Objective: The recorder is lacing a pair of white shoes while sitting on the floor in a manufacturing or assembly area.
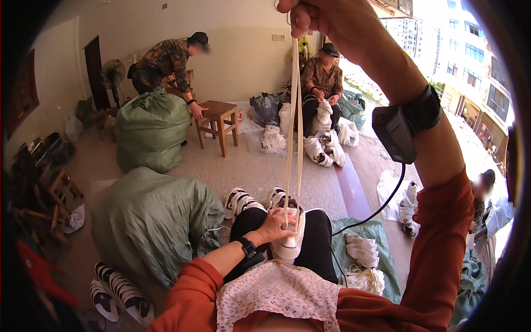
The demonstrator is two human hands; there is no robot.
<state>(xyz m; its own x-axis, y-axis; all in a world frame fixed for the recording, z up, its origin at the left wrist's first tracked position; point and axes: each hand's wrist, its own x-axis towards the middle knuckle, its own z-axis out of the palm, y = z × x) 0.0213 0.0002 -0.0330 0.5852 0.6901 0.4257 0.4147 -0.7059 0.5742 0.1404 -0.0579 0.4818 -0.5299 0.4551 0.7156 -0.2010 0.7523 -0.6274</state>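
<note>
A white shoe [293, 252] rests between my thighs, its toe toward my body. My left hand [275, 226] comes over it from the left, with its fingers closed around the upper part. High above, near the top edge, my right hand [326, 22] is raised with its fingers closed on the white shoelace [295, 110]. Two strands of the lace run taut and nearly straight from that hand down to the shoe. The fingertips of my left hand lie right beside the strands. Part of the shoe's opening is hidden behind my left hand.
Nested white shoes [240, 200] stand beyond my knees; more shoes [124, 293] lie lower left. Green sacks [152, 133] fill the left. A green cloth [387, 260] holds shoe parts [362, 252] and a lace bundle [365, 281]. One person grips a wooden stool [218, 110]; another handles shoes.
</note>
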